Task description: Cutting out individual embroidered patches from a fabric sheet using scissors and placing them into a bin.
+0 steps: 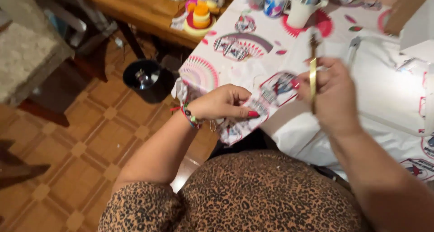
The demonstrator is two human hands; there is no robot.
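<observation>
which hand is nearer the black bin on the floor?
Left. The left hand grips the printed fabric just right of the black bin; the right hand, holding gold scissors, is farther right.

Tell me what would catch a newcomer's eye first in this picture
First, the two hands at the centre: the left hand, with red nails and a beaded bracelet, grips a piece of printed fabric, while the right hand holds gold scissors upright beside it. Behind them is a white table cover with red and pink prints, and a small black bin sits on the parquet floor to the left.
</observation>
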